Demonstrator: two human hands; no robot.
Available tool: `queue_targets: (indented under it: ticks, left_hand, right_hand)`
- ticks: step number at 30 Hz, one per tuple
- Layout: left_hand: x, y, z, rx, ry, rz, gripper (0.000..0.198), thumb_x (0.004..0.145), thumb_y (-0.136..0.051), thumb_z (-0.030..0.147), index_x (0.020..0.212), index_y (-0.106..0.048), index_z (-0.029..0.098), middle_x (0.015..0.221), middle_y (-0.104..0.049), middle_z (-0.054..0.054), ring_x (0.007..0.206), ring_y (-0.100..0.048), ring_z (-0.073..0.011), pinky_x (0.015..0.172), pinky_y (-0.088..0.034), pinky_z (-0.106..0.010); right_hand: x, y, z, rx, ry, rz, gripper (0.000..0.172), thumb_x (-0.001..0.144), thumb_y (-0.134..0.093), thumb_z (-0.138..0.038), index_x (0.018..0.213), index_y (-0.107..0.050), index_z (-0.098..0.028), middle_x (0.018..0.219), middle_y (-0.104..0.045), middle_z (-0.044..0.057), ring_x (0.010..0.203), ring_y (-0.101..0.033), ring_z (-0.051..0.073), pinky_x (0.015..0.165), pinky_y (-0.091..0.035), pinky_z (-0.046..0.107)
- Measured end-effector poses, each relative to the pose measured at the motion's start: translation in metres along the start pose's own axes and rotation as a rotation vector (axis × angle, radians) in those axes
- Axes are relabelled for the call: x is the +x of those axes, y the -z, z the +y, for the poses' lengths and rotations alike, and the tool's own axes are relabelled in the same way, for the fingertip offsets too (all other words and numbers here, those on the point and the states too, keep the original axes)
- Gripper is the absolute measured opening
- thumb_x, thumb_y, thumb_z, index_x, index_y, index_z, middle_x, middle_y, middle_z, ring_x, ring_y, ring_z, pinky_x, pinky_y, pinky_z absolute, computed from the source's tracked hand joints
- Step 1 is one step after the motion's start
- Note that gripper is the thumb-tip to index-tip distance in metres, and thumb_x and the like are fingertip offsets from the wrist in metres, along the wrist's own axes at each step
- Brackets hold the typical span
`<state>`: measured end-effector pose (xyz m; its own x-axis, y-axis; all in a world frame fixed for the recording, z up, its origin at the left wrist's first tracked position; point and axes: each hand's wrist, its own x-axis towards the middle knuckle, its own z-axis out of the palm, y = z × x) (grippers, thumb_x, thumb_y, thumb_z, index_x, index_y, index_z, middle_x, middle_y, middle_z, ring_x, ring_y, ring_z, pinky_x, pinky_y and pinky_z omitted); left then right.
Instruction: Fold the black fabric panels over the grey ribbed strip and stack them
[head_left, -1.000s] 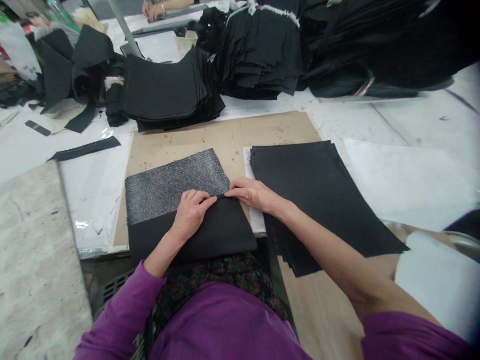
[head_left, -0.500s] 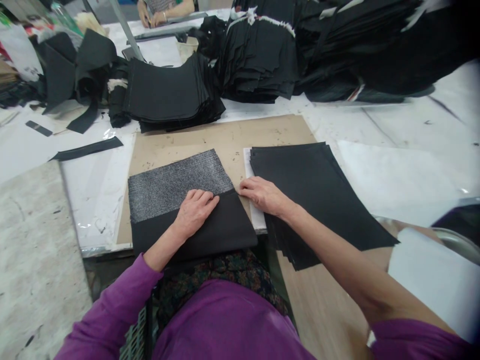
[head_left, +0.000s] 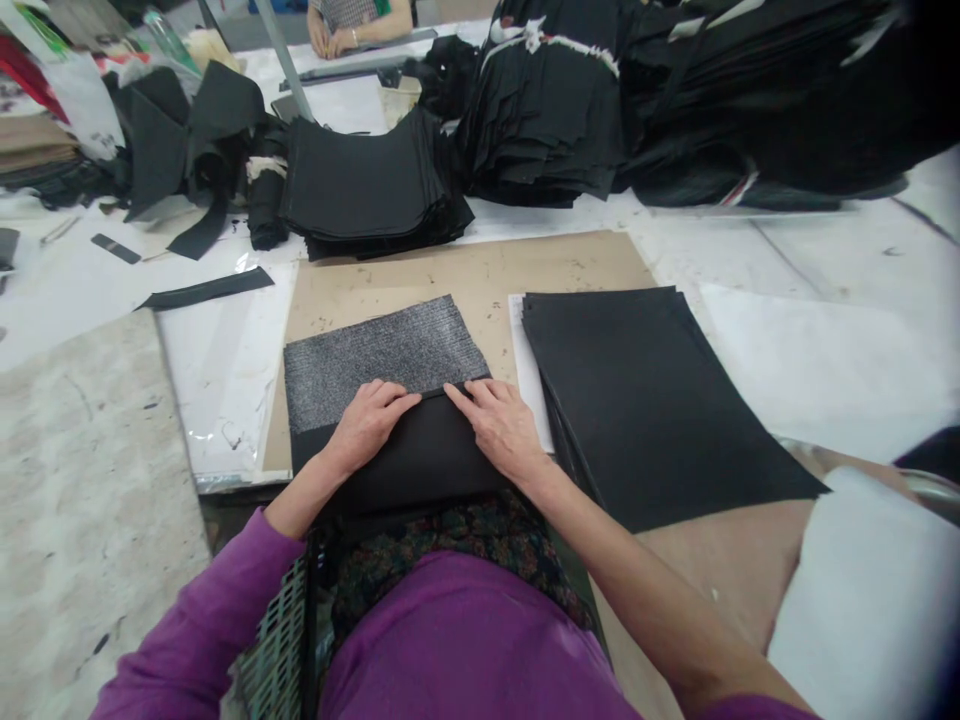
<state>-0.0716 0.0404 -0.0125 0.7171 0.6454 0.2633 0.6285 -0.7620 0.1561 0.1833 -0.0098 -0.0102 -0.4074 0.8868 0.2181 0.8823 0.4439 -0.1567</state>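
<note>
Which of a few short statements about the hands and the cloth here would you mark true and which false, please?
1. The left hand and the right hand both touch the black cloth. True.
2. The grey panel lies nearer the person than the black cloth. False: it lies beyond it.
3. Part of the brown board shows beyond the grey panel. True.
4. The right hand lies on the black sheets. False: the black sheets are to its right.
5. Another person's hand shows across the table. True.

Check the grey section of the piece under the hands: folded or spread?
Spread: the grey section lies flat, speckled face up, beyond the black section. Cannot tell whether the black edge between them is folded.
</note>
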Motion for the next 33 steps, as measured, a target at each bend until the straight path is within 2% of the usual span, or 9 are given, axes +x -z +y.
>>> queue_targets:
  ticks: [4,8,11,14,16,19,27,33]
  left_hand:
    - [-0.015,0.006,-0.009,0.008,-0.007,-0.006,0.031,0.102,-0.046,0.019,0.128,-0.061,0.023,0.11,-0.063,-0.008,0.097,-0.052,-0.0205,0.085,-0.043,-0.035]
    - [-0.015,0.01,-0.007,0.075,-0.061,-0.045,0.033,0.102,-0.046,0.02,0.132,-0.058,0.025,0.109,-0.063,-0.008,0.098,-0.052,-0.0215,0.088,-0.042,-0.039]
    - [-0.013,0.013,-0.005,0.131,-0.094,-0.065,0.034,0.102,-0.044,0.02,0.133,-0.058,0.024,0.109,-0.063,-0.009,0.098,-0.052,-0.0222,0.091,-0.041,-0.041]
    - [-0.011,0.016,-0.004,0.16,-0.101,-0.075,0.034,0.103,-0.043,0.021,0.133,-0.058,0.023,0.108,-0.062,-0.009,0.099,-0.052,-0.0221,0.093,-0.041,-0.041]
    - [-0.012,0.017,-0.005,0.155,-0.085,-0.076,0.034,0.103,-0.043,0.023,0.134,-0.057,0.025,0.105,-0.062,-0.008,0.098,-0.052,-0.0216,0.094,-0.04,-0.041]
    - [-0.02,0.017,-0.014,0.121,-0.054,-0.068,0.034,0.103,-0.044,0.024,0.134,-0.057,0.027,0.101,-0.061,-0.006,0.096,-0.052,-0.0203,0.093,-0.039,-0.039]
    - [-0.065,0.027,-0.047,0.003,0.018,-0.02,0.028,0.103,-0.047,0.025,0.127,-0.061,0.027,0.101,-0.062,-0.005,0.094,-0.054,-0.0177,0.09,-0.038,-0.037]
    - [-0.072,0.035,-0.05,0.027,-0.014,-0.066,0.036,0.101,-0.046,0.02,0.132,-0.061,0.031,0.102,-0.063,-0.006,0.093,-0.054,-0.0193,0.091,-0.038,-0.04]
  right_hand:
    - [0.002,0.009,0.001,-0.068,0.046,-0.037,0.054,0.095,-0.045,-0.01,0.147,-0.049,-0.025,0.119,-0.06,0.013,0.11,-0.046,0.03,0.096,-0.039,0.046]
    - [0.005,0.014,-0.001,-0.104,0.064,-0.041,0.051,0.096,-0.046,-0.012,0.145,-0.051,-0.026,0.113,-0.06,0.012,0.106,-0.047,0.029,0.097,-0.038,0.047]
    - [0.011,0.016,-0.012,-0.11,0.033,0.003,0.042,0.097,-0.046,-0.014,0.137,-0.058,-0.023,0.119,-0.059,0.014,0.114,-0.045,0.03,0.102,-0.035,0.049]
    - [0.018,0.01,-0.032,-0.078,0.08,0.026,0.04,0.099,-0.043,-0.014,0.136,-0.057,-0.016,0.13,-0.055,0.016,0.123,-0.042,0.031,0.106,-0.035,0.047]
    - [0.021,0.002,-0.044,-0.03,0.131,0.007,0.044,0.098,-0.041,-0.011,0.14,-0.053,-0.011,0.124,-0.058,0.016,0.117,-0.046,0.029,0.102,-0.04,0.043]
    - [0.024,-0.009,-0.052,0.02,0.13,-0.018,0.047,0.096,-0.04,-0.008,0.141,-0.051,-0.009,0.114,-0.062,0.015,0.11,-0.049,0.028,0.095,-0.044,0.042]
    - [0.028,-0.003,-0.046,0.027,0.172,-0.065,0.056,0.096,-0.043,-0.009,0.149,-0.045,-0.024,0.114,-0.061,0.01,0.107,-0.049,0.027,0.091,-0.041,0.041]
    - [0.033,0.001,-0.045,0.009,0.193,-0.084,0.052,0.096,-0.046,-0.01,0.145,-0.051,-0.026,0.114,-0.061,0.012,0.104,-0.048,0.028,0.089,-0.04,0.042]
